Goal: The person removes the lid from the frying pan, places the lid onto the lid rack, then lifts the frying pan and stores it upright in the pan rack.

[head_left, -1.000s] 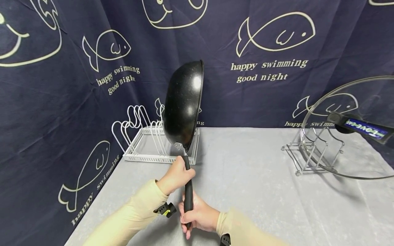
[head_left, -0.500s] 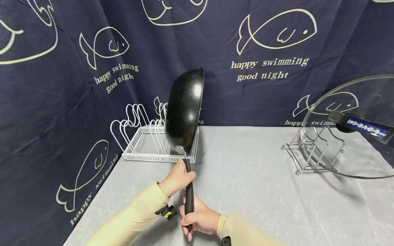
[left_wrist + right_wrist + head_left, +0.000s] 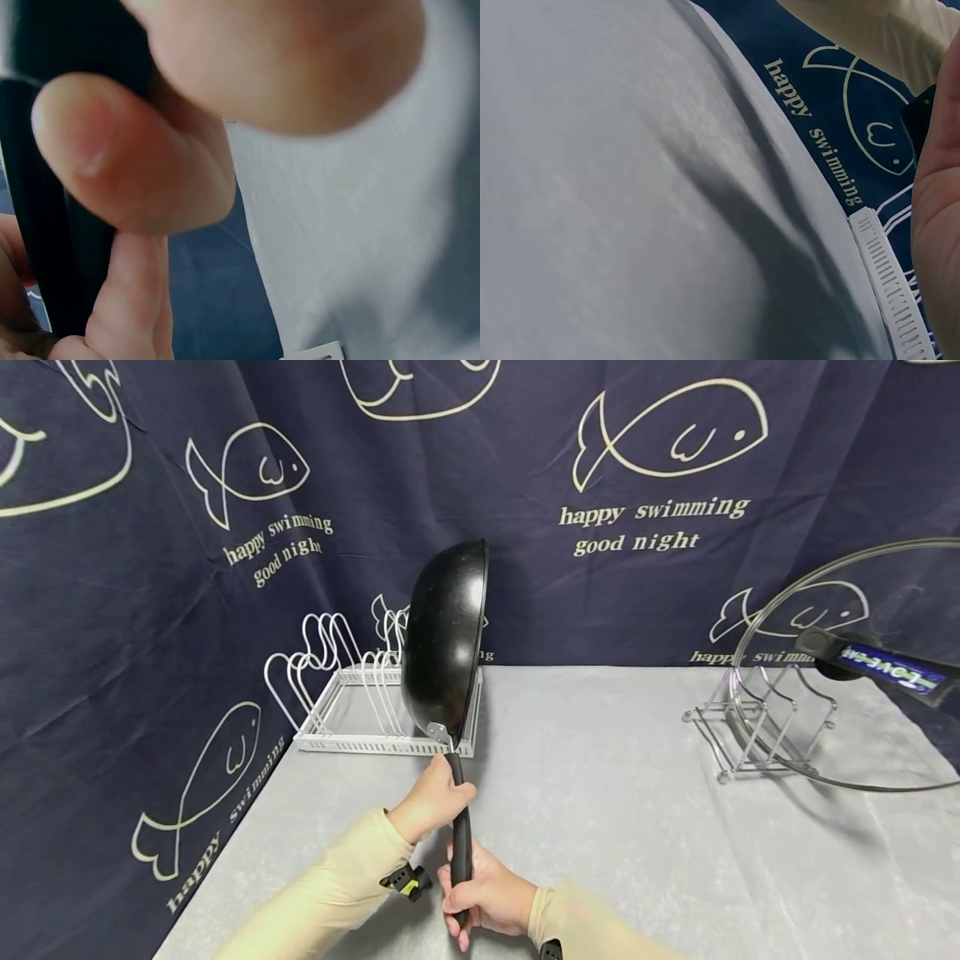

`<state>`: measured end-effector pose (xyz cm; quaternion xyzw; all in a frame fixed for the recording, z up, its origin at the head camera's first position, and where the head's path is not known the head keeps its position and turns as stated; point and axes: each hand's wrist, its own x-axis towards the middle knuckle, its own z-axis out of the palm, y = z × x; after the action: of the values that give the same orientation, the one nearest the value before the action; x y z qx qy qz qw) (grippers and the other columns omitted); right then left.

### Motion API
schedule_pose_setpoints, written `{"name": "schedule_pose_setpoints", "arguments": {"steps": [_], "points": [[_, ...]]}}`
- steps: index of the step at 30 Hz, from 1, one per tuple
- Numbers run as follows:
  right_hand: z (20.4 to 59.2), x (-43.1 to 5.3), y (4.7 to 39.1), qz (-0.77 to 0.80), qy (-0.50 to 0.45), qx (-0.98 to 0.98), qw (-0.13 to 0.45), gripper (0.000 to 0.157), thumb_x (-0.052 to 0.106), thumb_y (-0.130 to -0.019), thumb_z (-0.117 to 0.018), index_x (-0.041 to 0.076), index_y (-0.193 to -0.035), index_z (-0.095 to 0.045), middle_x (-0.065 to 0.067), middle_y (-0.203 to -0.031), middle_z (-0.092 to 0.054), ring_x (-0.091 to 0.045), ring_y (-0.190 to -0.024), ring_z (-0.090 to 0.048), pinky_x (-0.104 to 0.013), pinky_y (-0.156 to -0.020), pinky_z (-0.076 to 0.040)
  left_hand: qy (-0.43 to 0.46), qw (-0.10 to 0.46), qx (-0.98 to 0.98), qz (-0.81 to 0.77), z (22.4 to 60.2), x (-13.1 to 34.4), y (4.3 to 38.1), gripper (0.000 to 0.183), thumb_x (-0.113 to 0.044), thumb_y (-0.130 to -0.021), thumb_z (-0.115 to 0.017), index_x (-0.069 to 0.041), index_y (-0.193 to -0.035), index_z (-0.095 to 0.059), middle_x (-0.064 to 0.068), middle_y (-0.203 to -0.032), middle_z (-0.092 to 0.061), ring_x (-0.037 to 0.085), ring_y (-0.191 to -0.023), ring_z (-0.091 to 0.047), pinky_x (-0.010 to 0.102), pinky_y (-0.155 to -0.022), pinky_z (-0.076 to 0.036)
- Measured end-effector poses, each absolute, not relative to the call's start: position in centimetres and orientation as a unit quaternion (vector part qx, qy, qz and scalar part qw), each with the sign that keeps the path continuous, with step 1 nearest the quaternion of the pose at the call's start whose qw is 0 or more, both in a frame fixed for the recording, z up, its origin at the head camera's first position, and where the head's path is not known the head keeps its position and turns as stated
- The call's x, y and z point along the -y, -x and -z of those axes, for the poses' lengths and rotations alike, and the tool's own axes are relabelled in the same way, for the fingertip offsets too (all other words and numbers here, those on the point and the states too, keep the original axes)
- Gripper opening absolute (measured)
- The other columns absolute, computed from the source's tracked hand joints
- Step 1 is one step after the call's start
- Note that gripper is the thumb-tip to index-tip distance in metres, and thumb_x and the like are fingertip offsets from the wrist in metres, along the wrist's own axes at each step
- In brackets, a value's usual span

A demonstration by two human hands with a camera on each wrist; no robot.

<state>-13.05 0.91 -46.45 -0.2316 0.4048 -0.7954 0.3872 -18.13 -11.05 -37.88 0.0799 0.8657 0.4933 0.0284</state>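
Note:
A black wok (image 3: pixel 444 639) stands on its side in the head view, its rim to the right and its long black handle (image 3: pixel 461 847) pointing toward me. My left hand (image 3: pixel 433 797) grips that handle near the metal bracket. Closer to me, my right hand (image 3: pixel 487 893) holds the handle's end, thumb across the top. The wok's bowl overlaps the right part of a white rack (image 3: pixel 375 746) with upright wire loops. In the left wrist view, blurred fingers (image 3: pixel 135 157) curl round the dark handle. Only the side of my right hand (image 3: pixel 939 202) shows in the right wrist view.
On the right, a large glass lid (image 3: pixel 776 577) with a black knob handle (image 3: pixel 877 664) leans upright in a small chrome wire rack (image 3: pixel 757 718). A grey cloth covers the table (image 3: pixel 592 793). Dark blue fish-print curtains (image 3: pixel 525 460) hang behind and along the left.
The wok has come down a little toward the white rack, its rim shifting slightly left. Both hands keep their hold on the handle. The view has shifted slightly.

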Motion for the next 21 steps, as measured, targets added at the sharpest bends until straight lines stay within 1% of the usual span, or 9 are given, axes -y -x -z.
{"name": "schedule_pose_setpoints", "arguments": {"steps": [2,5,9,14,17,19,21], "points": [[46.6,-0.9,13.1,0.794,0.233,-0.406,0.387,0.035,-0.008,-0.075,-0.048,0.010,-0.099,-0.030,0.001,-0.071,-0.054,-0.006,-0.055,-0.058,-0.022,-0.048,-0.051,-0.078,0.031,-0.866,-0.492,38.1,11.2,18.2,0.019,0.003,-0.075,-0.054,0.004,-0.090,-0.042,0.006,-0.070,-0.039,0.020,-0.060,-0.042,0.029,-0.054,-0.037],[46.8,-0.8,13.2,0.792,0.233,-0.412,0.386,0.036,-0.008,-0.075,-0.049,0.011,-0.098,-0.030,0.001,-0.072,-0.054,-0.006,-0.056,-0.058,-0.022,-0.048,-0.051,-0.075,0.036,-0.868,-0.489,38.4,11.3,18.3,0.020,0.002,-0.076,-0.054,0.005,-0.092,-0.042,0.006,-0.070,-0.039,0.020,-0.060,-0.042,0.029,-0.054,-0.037],[46.9,-0.7,13.3,0.790,0.227,-0.423,0.382,0.034,-0.008,-0.075,-0.049,0.006,-0.099,-0.029,0.001,-0.069,-0.054,-0.006,-0.055,-0.057,-0.022,-0.047,-0.051,-0.075,0.039,-0.868,-0.489,38.4,11.3,18.5,0.019,0.002,-0.076,-0.054,0.004,-0.091,-0.041,0.006,-0.070,-0.039,0.020,-0.059,-0.042,0.028,-0.053,-0.036],[46.9,-0.6,13.5,0.791,0.216,-0.431,0.378,0.037,-0.009,-0.074,-0.048,0.001,-0.101,-0.026,0.000,-0.069,-0.053,-0.007,-0.054,-0.057,-0.023,-0.046,-0.051,-0.067,0.043,-0.863,-0.499,38.5,11.2,18.8,0.016,0.002,-0.076,-0.054,0.000,-0.084,-0.040,0.005,-0.069,-0.038,0.018,-0.055,-0.040,0.027,-0.049,-0.035],[47.0,-0.5,13.7,0.789,0.211,-0.438,0.374,0.045,-0.009,-0.073,-0.048,-0.006,-0.106,-0.017,0.000,-0.069,-0.053,-0.006,-0.053,-0.057,-0.023,-0.046,-0.051,-0.066,0.042,-0.859,-0.506,38.6,11.1,19.0,0.016,0.002,-0.076,-0.054,-0.001,-0.082,-0.040,0.006,-0.069,-0.038,0.018,-0.053,-0.041,0.026,-0.045,-0.036],[47.1,-0.5,13.9,0.788,0.210,-0.442,0.373,0.052,-0.009,-0.073,-0.048,-0.009,-0.109,-0.010,0.000,-0.070,-0.053,-0.006,-0.053,-0.057,-0.023,-0.046,-0.051,-0.064,0.045,-0.858,-0.508,38.7,11.1,19.1,0.015,0.002,-0.076,-0.054,-0.001,-0.083,-0.040,0.006,-0.070,-0.038,0.018,-0.053,-0.041,0.026,-0.045,-0.036],[47.1,-0.5,14.0,0.786,0.209,-0.446,0.373,0.052,-0.009,-0.073,-0.048,-0.010,-0.109,-0.010,0.000,-0.069,-0.053,-0.006,-0.053,-0.057,-0.023,-0.046,-0.051,-0.064,0.047,-0.857,-0.510,38.7,11.1,19.3,0.016,0.003,-0.076,-0.053,0.000,-0.085,-0.041,0.006,-0.070,-0.039,0.018,-0.053,-0.041,0.025,-0.043,-0.036]]}}
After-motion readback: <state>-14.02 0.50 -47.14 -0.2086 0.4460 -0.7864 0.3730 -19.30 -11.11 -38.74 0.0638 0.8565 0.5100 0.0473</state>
